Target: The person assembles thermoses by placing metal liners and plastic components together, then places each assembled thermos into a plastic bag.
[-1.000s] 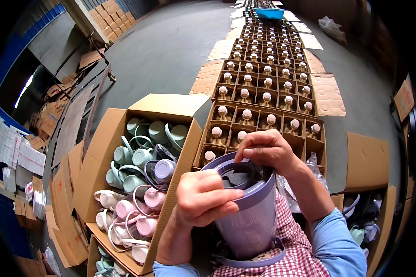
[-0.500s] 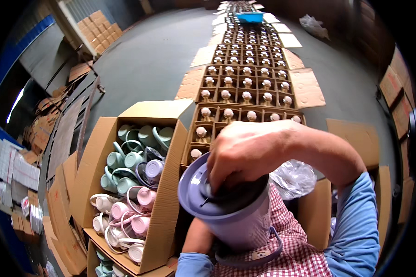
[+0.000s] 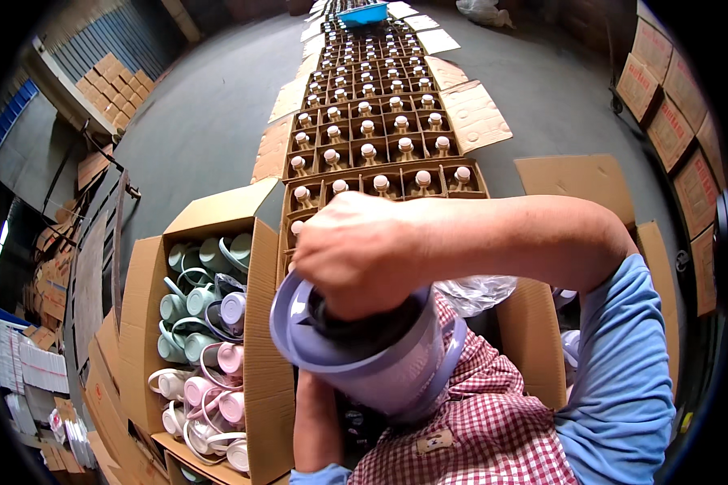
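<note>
Head view: the right hand [image 3: 356,255] is clamped over the mouth of a lilac jug [image 3: 372,347], tilted against the lap for bracing. Only the left forearm shows beneath; its hand's grip cannot be told. To the left, a carton [image 3: 259,323] holds handled lids.

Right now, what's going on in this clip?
A person in a blue-sleeved top and a red checked apron holds a lilac plastic jug body against their lap. The right hand presses down into its open top; the left hand is hidden below it, only the forearm shows. To the left, a cardboard box holds green, pink and lilac lids with handles. Ahead, divided cartons of flask inners stretch across the floor.
</note>
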`<action>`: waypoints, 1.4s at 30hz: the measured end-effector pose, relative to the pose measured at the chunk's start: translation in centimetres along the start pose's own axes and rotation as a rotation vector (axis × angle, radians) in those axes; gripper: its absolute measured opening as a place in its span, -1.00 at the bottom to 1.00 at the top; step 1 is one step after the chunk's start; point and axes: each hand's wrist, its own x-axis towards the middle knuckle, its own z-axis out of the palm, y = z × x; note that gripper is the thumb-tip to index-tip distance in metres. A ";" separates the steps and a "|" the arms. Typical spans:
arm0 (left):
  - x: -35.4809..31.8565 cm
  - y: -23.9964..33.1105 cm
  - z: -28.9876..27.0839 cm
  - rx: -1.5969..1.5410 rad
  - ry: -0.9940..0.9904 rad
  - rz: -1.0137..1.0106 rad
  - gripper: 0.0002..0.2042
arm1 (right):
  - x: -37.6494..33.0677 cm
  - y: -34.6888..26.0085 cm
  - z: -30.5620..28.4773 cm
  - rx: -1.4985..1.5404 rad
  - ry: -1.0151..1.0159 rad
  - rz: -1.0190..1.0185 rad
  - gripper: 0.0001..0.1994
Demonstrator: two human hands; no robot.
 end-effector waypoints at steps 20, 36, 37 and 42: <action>-4.3 1.8 -4.7 0.396 0.243 0.244 -0.60 | 0.3 14.0 17.5 1.174 0.579 0.861 -0.70; 14.8 -0.8 -5.6 0.961 0.195 0.395 -0.07 | 7.6 15.4 18.3 1.591 0.428 0.143 -0.76; 14.9 -1.1 -7.0 1.040 0.224 0.267 -0.19 | 7.6 14.4 16.6 1.637 0.420 0.194 -0.74; 16.0 -3.0 -9.9 0.968 0.405 0.304 -0.88 | 3.3 15.7 16.3 1.952 0.780 0.165 -0.77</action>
